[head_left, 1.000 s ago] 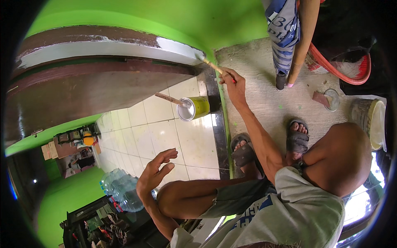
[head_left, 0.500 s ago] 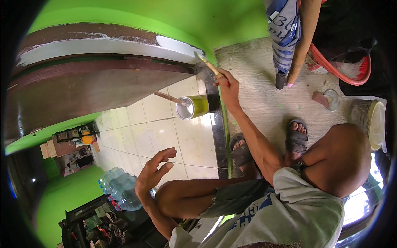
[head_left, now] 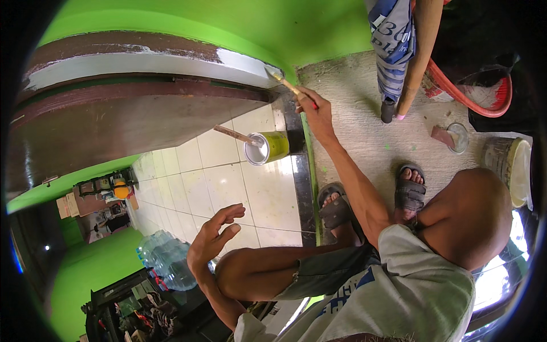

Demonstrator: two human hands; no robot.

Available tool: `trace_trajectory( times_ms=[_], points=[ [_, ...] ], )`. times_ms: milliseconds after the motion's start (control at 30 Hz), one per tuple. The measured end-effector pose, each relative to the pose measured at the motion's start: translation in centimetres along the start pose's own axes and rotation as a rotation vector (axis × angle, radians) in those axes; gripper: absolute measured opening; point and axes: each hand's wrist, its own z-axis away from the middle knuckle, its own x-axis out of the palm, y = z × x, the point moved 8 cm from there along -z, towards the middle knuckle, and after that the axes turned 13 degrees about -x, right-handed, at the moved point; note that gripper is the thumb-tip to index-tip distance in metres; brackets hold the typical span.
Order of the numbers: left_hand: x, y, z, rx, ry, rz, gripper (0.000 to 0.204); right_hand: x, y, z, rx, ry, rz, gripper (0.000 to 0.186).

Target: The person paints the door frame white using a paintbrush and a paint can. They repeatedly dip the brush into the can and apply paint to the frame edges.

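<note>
My right hand (head_left: 317,114) grips a paintbrush (head_left: 289,86) by its handle, with the bristles against the lower end of the door frame (head_left: 171,66). White paint coats much of that frame, while brown patches show along its wall-side edge and farther up. My left hand (head_left: 215,235) hovers over my bent knee with its fingers apart and nothing in it. Between my hands and the door (head_left: 125,117), a yellow-green paint can (head_left: 277,147) stands on the white tiles. A wooden stick (head_left: 232,133) leans out of its mouth, and white paint shows inside.
A folded umbrella (head_left: 392,62) and a wooden pole (head_left: 420,57) stand by the green wall. To the right are a red-rimmed basin (head_left: 500,108), a small round lid (head_left: 457,138) and a bucket (head_left: 517,171). Water bottles (head_left: 165,259) sit at lower left, near a black shelf (head_left: 122,305).
The brush tip has shifted slightly left and up along the frame's end, my right hand moving with it. My left hand keeps its pose.
</note>
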Motion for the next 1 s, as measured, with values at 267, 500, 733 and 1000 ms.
trace_trajectory(
  times_ms=[267, 500, 733, 1000],
  points=[
    [0.1, 0.2, 0.1, 0.009, -0.008, 0.002, 0.047, -1.7, 0.1, 0.3, -0.008, 0.104, -0.056, 0.032],
    [0.0, -0.1, -0.1, -0.005, -0.004, -0.003, 0.047, -0.7, 1.0, 1.5, 0.089, 0.028, -0.080, 0.031],
    [0.1, 0.0, 0.1, -0.008, 0.000, 0.005, 0.047, -3.8, 0.7, -0.6, 0.028, 0.185, -0.144, 0.034],
    [0.1, 0.1, 0.2, -0.002, 0.001, -0.005, 0.047, -4.1, 1.7, -2.2, 0.062, 0.156, -0.107, 0.036]
  ],
)
